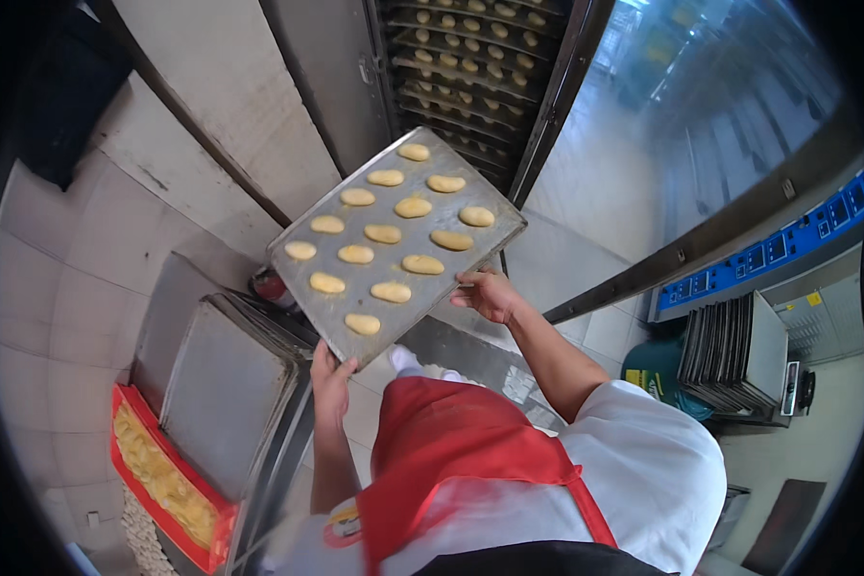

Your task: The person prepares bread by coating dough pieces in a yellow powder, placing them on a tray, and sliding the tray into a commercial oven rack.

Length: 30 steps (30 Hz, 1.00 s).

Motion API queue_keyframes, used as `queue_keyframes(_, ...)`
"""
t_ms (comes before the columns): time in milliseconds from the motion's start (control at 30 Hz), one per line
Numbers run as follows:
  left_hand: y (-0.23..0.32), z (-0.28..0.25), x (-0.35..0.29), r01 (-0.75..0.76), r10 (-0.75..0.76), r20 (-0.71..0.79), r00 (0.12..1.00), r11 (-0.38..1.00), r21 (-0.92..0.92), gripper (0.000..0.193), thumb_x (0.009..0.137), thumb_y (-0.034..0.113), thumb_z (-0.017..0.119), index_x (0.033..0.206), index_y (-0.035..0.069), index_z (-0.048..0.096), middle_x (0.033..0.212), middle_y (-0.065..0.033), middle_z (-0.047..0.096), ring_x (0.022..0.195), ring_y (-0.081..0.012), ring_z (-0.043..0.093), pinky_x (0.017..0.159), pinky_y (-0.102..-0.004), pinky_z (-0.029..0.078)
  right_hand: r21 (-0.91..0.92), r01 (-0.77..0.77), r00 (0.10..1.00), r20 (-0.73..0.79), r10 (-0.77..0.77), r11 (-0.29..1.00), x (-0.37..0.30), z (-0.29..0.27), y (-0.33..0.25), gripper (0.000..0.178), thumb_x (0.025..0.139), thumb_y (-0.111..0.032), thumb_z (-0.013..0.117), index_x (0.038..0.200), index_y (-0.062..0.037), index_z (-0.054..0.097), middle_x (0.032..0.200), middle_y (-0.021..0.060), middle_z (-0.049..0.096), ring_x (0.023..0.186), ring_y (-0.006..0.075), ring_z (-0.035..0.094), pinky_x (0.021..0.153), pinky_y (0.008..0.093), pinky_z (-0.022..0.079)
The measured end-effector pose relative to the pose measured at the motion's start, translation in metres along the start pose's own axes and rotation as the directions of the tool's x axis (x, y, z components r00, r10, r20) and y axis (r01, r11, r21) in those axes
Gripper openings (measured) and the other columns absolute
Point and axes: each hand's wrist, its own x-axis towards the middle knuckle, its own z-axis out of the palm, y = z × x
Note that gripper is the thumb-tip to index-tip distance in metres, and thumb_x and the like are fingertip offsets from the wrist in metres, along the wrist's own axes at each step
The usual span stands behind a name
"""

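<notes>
A metal baking tray (288,268) with several pale oval dough pieces (382,233) in rows is held up in front of me, turned at an angle. My left hand (332,376) grips its near left corner, thumb on the rim and the other fingers mostly hidden. On the right, my right hand (488,294) holds the tray's near right edge, with part of the fingers beneath it. Beyond the tray's far edge stands a tall cabinet (544,106) whose shelves carry several more trays of similar dough pieces (470,45).
A glass door (739,106) stands open at right. Blue control panels (768,250) and a stack of trays (725,355) are at far right, by a green bin (655,365). Left, more trays (226,384) lean beside a red crate (223,538) with yellow contents.
</notes>
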Motion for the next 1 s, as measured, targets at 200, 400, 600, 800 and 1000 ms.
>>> queue_keyframes(200,-0.090,0.004,0.123,0.150,-0.149,-0.018,0.989,0.970,0.191,0.072,0.083,-0.015,0.064,0.151,-0.002,0.047,0.141,-0.0108,0.060,0.129,-0.0232,0.059,0.109,-0.0370,0.047,0.117,-0.068,0.975,-0.202,0.091,0.991,0.072,-0.092,0.040,0.032,0.099,-0.009,0.070,0.128,-0.0025,0.057,0.114,0.0102,0.069,0.086,0.0230,0.072,0.075,0.0358,0.065)
queue_keyframes(400,-0.221,-0.030,0.245,0.139,-0.128,-0.066,0.990,0.723,0.677,0.066,0.077,-0.012,0.077,0.138,0.002,0.059,0.132,-0.0093,0.054,0.126,-0.0264,0.061,0.100,-0.0387,0.054,0.137,-0.166,0.937,-0.287,0.199,0.977,0.196,-0.190,0.123,0.029,0.098,-0.011,0.074,0.124,-0.0047,0.064,0.119,0.0087,0.069,0.100,0.0212,0.069,0.091,0.0378,0.060)
queue_keyframes(600,-0.307,-0.061,0.380,0.092,-0.184,0.021,0.983,0.584,0.806,0.057,0.070,-0.004,0.088,0.118,0.003,0.057,0.123,-0.0141,0.054,0.115,-0.0326,0.060,0.099,-0.0452,0.053,0.311,-0.178,0.891,-0.353,0.287,0.934,0.307,-0.249,0.175,0.033,0.096,-0.012,0.078,0.124,-0.0033,0.065,0.116,0.0074,0.069,0.103,0.0222,0.067,0.096,0.0389,0.057)
queue_keyframes(800,-0.343,-0.054,0.498,-0.067,-0.183,0.161,0.970,0.436,0.897,0.059,0.066,-0.002,0.087,0.116,0.002,0.057,0.115,-0.0158,0.054,0.111,-0.0370,0.058,0.096,-0.0480,0.051,0.430,-0.216,0.814,-0.417,0.405,0.877,0.395,-0.280,0.190,0.020,0.099,-0.013,0.075,0.114,-0.0037,0.067,0.109,0.0078,0.068,0.097,0.0210,0.067,0.089,0.0366,0.057)
queue_keyframes(1000,-0.384,-0.058,0.593,-0.123,-0.230,0.202,0.952,0.317,0.940,0.060,0.068,0.004,0.085,0.121,0.002,0.059,0.122,-0.0183,0.056,0.116,-0.0419,0.056,0.100,-0.0495,0.048,0.598,-0.096,0.759,-0.473,0.447,0.796,0.464,-0.299,0.222,0.022,0.100,-0.005,0.069,0.120,0.0016,0.063,0.113,0.0117,0.066,0.103,0.0256,0.067,0.098,0.0373,0.060)
